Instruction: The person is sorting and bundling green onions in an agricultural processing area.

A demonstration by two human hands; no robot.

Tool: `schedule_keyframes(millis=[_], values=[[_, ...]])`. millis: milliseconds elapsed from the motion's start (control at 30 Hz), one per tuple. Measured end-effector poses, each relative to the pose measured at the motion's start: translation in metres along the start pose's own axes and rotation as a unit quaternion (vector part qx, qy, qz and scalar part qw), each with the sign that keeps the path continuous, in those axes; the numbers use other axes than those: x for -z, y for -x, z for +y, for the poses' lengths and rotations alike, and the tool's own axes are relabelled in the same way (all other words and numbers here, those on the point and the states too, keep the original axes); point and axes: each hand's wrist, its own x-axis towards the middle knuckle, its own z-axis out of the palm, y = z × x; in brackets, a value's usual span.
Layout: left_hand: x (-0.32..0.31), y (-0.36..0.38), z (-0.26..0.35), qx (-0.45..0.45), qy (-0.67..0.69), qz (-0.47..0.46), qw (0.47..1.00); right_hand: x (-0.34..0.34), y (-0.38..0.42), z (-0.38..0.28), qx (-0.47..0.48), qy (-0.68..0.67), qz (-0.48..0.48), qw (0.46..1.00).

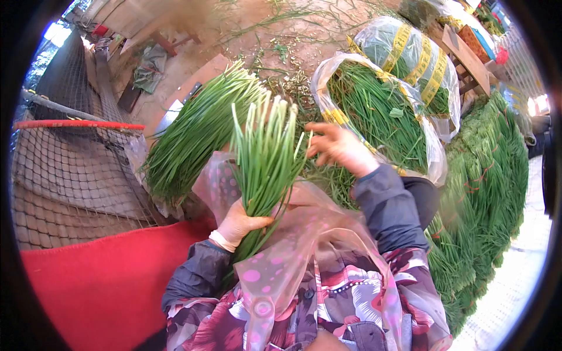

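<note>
My left hand [237,225] is closed round a bunch of garlic chives [266,155], holding it upright over my lap with the pale cut ends at the top. Just right of the bunch is my right hand [336,147], its fingers apart and curved toward the outer stalks. A larger pile of chives [202,126] lies behind and to the left, pale ends pointing away from me. A translucent pink-spotted plastic apron [287,245] covers my lap beneath the bunch.
An open plastic bag with yellow tape [433,143] holds more chives at the right. Bundled chives [486,193] are heaped along the far right. A broad blade [168,119] shows beside the pile. Netting [70,175] and red cloth [105,281] lie left; trimmings [290,85] litter the ground ahead.
</note>
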Motion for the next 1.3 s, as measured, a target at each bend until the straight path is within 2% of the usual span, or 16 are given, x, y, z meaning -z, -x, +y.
schedule_keyframes(millis=[33, 167, 300, 400, 467, 533, 600, 633, 667, 733, 833, 1000, 1067, 1200, 1267, 1300], values=[[0.000, -0.001, -0.003, -0.015, 0.007, 0.004, 1.000, -0.014, -0.004, -0.005, 0.028, 0.110, -0.008, 0.994], [0.001, 0.008, 0.013, 0.003, 0.001, 0.003, 1.000, -0.012, -0.016, 0.021, -0.005, -0.002, -0.040, 0.999], [0.002, 0.011, 0.024, 0.026, 0.035, -0.040, 0.998, 0.034, -0.023, 0.031, 0.022, 0.173, 0.092, 0.980], [0.009, 0.016, 0.024, 0.032, 0.023, -0.055, 0.998, 0.105, -0.037, 0.058, 0.017, 0.473, 0.299, 0.829], [0.017, 0.023, 0.023, 0.044, 0.021, -0.050, 0.998, 0.166, -0.040, 0.090, -0.128, 0.589, 0.227, 0.765], [0.020, 0.023, 0.025, 0.054, 0.018, -0.044, 0.997, 0.163, -0.028, 0.087, -0.128, 0.671, 0.161, 0.712], [0.018, 0.018, 0.027, 0.060, 0.017, -0.041, 0.997, 0.100, -0.002, 0.023, 0.124, 0.523, 0.206, 0.818], [0.018, 0.017, 0.027, 0.066, 0.012, -0.040, 0.997, 0.078, -0.004, 0.016, 0.130, 0.413, 0.140, 0.890], [0.014, 0.016, 0.028, 0.067, 0.009, -0.040, 0.997, 0.055, 0.002, 0.004, 0.093, 0.163, 0.002, 0.982], [0.004, 0.013, 0.029, 0.046, -0.016, -0.053, 0.997, 0.022, -0.017, 0.019, 0.099, 0.038, -0.134, 0.985], [0.003, 0.018, 0.033, 0.054, 0.001, -0.066, 0.996, 0.002, -0.024, 0.041, 0.002, -0.077, -0.171, 0.982], [0.013, 0.020, 0.028, 0.082, 0.035, -0.095, 0.991, 0.018, -0.011, 0.022, -0.070, 0.019, -0.186, 0.980], [0.019, 0.020, 0.026, 0.088, 0.022, -0.130, 0.987, 0.032, -0.008, 0.015, -0.048, 0.084, -0.123, 0.988], [0.026, 0.028, 0.024, 0.084, 0.001, -0.123, 0.989, 0.106, -0.013, 0.022, 0.067, -0.043, 0.225, 0.971], [0.025, 0.036, 0.031, 0.077, 0.008, -0.084, 0.993, 0.158, -0.009, 0.045, 0.071, -0.092, 0.303, 0.946], [0.029, 0.037, 0.030, 0.078, 0.016, -0.069, 0.994, 0.182, -0.013, 0.069, 0.026, 0.061, 0.246, 0.967]])
